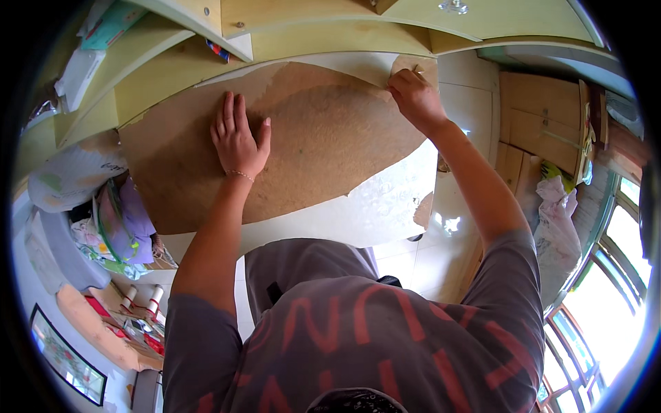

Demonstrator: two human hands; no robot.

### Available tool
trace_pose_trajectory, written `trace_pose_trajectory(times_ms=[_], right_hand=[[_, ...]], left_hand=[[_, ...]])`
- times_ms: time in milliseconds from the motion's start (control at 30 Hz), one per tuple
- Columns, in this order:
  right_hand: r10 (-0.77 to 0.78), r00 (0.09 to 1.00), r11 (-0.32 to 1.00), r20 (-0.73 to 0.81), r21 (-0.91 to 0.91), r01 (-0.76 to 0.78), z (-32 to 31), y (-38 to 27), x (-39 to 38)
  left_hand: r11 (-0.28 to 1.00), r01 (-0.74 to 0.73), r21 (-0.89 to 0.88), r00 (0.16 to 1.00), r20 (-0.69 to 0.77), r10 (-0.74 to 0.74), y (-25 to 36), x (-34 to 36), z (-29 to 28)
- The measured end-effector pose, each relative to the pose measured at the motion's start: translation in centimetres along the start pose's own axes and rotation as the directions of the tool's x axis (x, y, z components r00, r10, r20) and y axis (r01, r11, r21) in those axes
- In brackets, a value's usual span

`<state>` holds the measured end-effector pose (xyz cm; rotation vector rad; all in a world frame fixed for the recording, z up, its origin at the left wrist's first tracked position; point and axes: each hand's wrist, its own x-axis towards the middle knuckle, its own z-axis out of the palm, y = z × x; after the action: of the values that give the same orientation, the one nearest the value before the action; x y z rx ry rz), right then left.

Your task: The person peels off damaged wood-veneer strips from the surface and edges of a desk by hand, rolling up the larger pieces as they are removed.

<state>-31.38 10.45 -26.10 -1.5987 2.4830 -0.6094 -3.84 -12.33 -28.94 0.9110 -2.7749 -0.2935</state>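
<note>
In front of me is a desk top with a large bare brown area (310, 151) and a torn-edged white surface layer (375, 213) along its near right side. A narrow white strip (351, 65) also runs along the far edge. My left hand (239, 141) lies flat on the brown area, fingers stretched and thumb apart. At the far right corner, beside a small brown patch (425, 67), my right hand (416, 100) is closed in a pinch at the white strip's end. Its fingertips hide whatever is between them.
Yellowish wooden shelving (323, 38) borders the desk's far side. Bags and cloth items (124, 220) crowd the left end. Beyond the right end is a tiled floor (454, 199), with wooden cabinets (540, 124) and a hanging plastic bag (556, 224) farther right.
</note>
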Motion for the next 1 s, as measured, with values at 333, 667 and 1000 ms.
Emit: trace_pose_trajectory(times_ms=[333,667,1000], right_hand=[[-0.071,0.997,0.996,-0.026,-0.049,0.07,0.2,0.2,0.4],[-0.085,0.996,0.996,-0.015,-0.041,0.084,-0.2,0.5,0.7],[-0.063,0.996,0.984,0.057,-0.163,0.072,0.9,0.4,0.4]], left_hand=[[1.0,-0.011,0.013,0.999,-0.038,0.011,-0.6,-0.1,0.2],[1.0,-0.006,0.014,1.0,-0.029,0.007,-0.5,0.0,0.2],[1.0,-0.021,0.005,0.999,-0.041,0.021,-0.7,0.0,0.2]])
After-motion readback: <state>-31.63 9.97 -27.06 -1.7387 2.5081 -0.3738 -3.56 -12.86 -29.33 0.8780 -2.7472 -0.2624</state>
